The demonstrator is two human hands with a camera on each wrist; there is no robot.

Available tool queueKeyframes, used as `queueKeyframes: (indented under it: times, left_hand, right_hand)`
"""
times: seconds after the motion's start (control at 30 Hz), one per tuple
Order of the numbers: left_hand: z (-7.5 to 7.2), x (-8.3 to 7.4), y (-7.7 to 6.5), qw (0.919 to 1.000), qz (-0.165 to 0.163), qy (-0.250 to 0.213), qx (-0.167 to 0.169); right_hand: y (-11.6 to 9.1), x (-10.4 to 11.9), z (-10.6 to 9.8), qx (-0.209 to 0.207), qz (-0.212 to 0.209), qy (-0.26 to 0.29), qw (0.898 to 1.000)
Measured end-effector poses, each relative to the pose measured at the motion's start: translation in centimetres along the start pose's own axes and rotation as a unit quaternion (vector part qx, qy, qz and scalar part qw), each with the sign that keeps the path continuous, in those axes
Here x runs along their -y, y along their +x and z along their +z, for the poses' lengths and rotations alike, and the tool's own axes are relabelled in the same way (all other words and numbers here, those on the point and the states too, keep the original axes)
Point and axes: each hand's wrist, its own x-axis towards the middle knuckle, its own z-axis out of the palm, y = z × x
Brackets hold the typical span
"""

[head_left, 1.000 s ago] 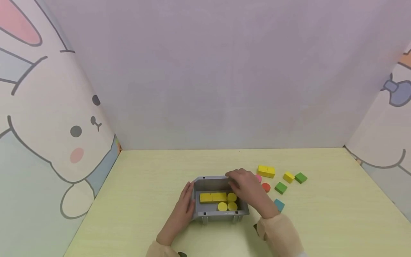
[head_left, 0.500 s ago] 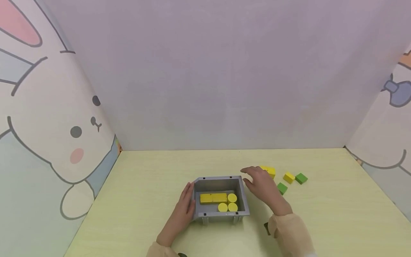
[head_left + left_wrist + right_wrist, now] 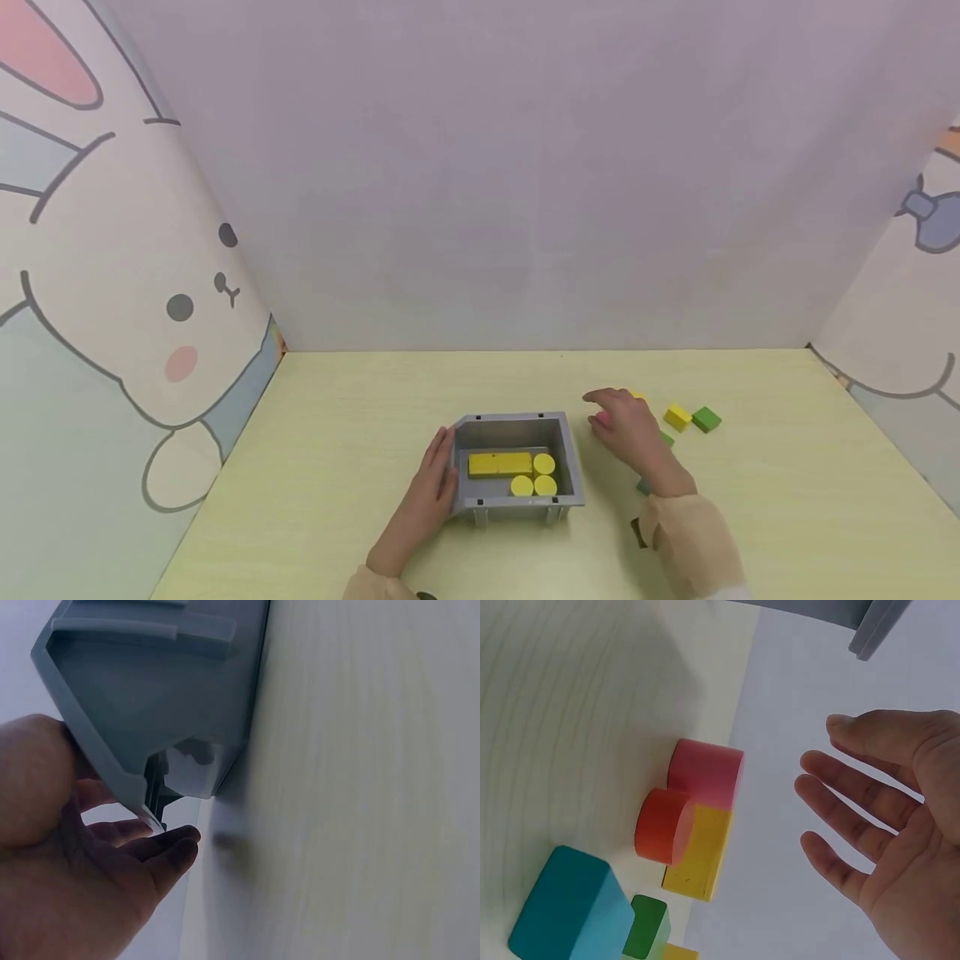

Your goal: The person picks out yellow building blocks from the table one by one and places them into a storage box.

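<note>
A grey plastic bin (image 3: 517,502) sits mid-table. Inside lie yellow rectangular blocks (image 3: 499,465) end to end, beside three yellow cylinders (image 3: 543,464). My left hand (image 3: 427,487) rests along the bin's left end, its fingers nearly straight; the left wrist view shows the fingertips (image 3: 184,844) past the rim. Right of the bin, my right hand (image 3: 630,429) hovers with fingers spread and nothing held. Close by its fingers is a pink cylinder (image 3: 705,774), partly covered in the head view. A red cylinder (image 3: 660,825) and a long yellow block (image 3: 697,862) lie against each other, near the pink one.
Under the right forearm lies a teal block (image 3: 562,907), with a green block (image 3: 646,926) near it. Farther right on the table are a small yellow block (image 3: 677,417) and another green block (image 3: 706,419). A pale wall (image 3: 480,250) stands behind.
My right hand has left the bin's right rim and moved right, over the loose blocks, with its fingers opened. The left hand stays put, and the bin's contents look the same.
</note>
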Motion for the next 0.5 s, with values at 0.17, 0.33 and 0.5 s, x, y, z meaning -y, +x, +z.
queueKeyframes:
  times: [0.17, 0.33, 0.5]
  left_hand:
    - [0.0, 0.0, 0.0, 1.0, 0.001, 0.005, 0.0]
    - [0.0, -0.1, 0.0, 1.0, 0.001, 0.007, -0.001]
    - [-0.1, -0.2, 0.0, 1.0, 0.0, 0.005, 0.001]
  right_hand:
    - [-0.2, -0.6, -0.5, 0.024, 0.038, 0.018, 0.999]
    - [-0.2, -1.4, -0.8, 0.054, 0.082, 0.022, 0.995]
    - [-0.1, -2.2, -0.8, 0.058, 0.099, 0.027, 0.993]
